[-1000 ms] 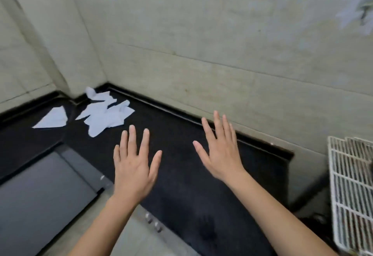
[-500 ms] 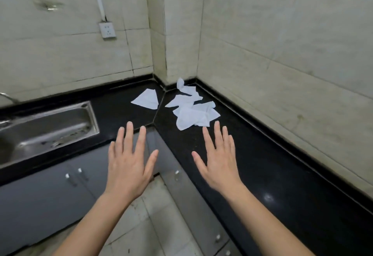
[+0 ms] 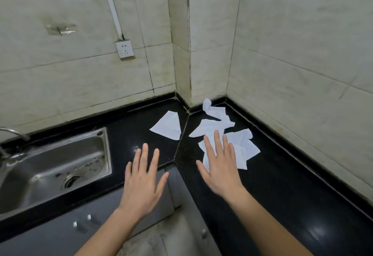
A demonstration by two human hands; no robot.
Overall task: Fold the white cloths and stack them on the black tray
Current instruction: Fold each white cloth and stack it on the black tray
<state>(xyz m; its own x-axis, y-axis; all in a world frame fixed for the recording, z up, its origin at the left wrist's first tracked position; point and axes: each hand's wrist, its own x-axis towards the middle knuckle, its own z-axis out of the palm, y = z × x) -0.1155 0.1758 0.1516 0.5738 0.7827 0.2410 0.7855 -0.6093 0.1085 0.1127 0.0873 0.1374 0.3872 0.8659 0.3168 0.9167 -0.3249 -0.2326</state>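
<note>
Several white cloths lie on the black countertop [image 3: 282,185] in the corner. One flat cloth [image 3: 167,126] lies apart on the left. A loose pile of cloths [image 3: 245,144] lies to its right, and a twisted cloth [image 3: 216,112] reaches into the corner. My right hand [image 3: 220,167] is held flat with fingers spread over the near edge of the pile, hiding part of it. My left hand [image 3: 143,179] is spread flat over the counter's front edge, holding nothing. No black tray is in view.
A steel sink [image 3: 54,167] with a tap [image 3: 12,132] is set in the counter at left. Tiled walls meet behind the cloths, with a socket [image 3: 125,48] on the left wall. Grey cabinet doors [image 3: 60,233] and floor lie below.
The view has swung left and closer to the corner, bringing the sink into sight. Both hands stay spread flat; the right hand now overlaps the pile of cloths.
</note>
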